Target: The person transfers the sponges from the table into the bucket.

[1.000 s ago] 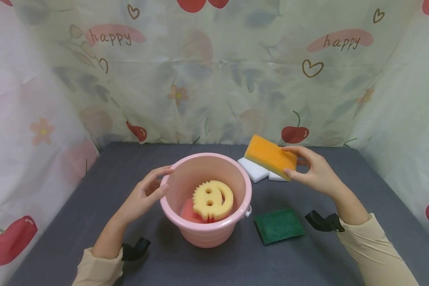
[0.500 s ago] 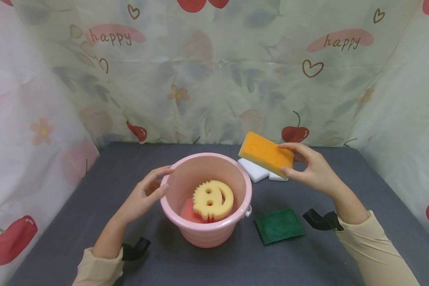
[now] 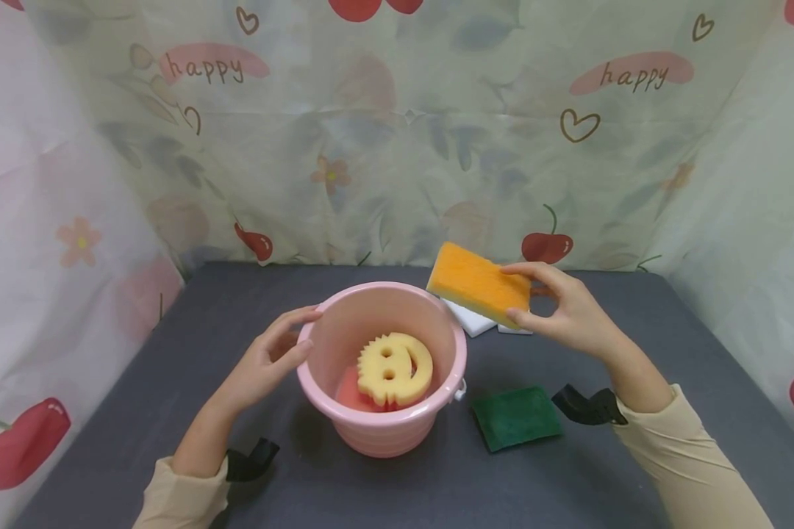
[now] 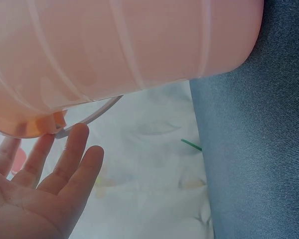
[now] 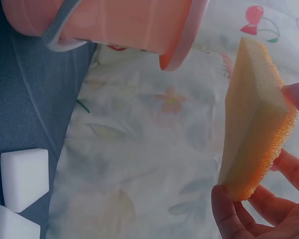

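Observation:
My right hand [image 3: 572, 312] pinches an orange-and-cream sponge [image 3: 479, 283] by its right end, tilted in the air above and right of the pink bucket [image 3: 317, 400]. The right wrist view shows the sponge's cream layer [image 5: 244, 114] facing the bucket and thumb and fingers at its edges. My left hand [image 3: 271, 360] is at the bucket's left rim, fingertips touching it; in the left wrist view its fingers [image 4: 72, 154] are spread and nearly straight beside the handle joint. Inside the bucket, a yellow smiley-face sponge [image 3: 403, 371] lies over a red piece [image 3: 353, 393], partly hidden.
A dark green scouring pad [image 3: 519, 417] lies on the grey cloth right of the bucket. Two white sponge blocks [image 5: 25, 179] lie behind it, partly covered by the held sponge in the head view. A patterned curtain [image 3: 403, 147] hangs along the back and sides.
My right hand has carried the orange sponge left and slightly up, so its left end now comes up to the bucket's far right rim. The left hand and bucket stay put.

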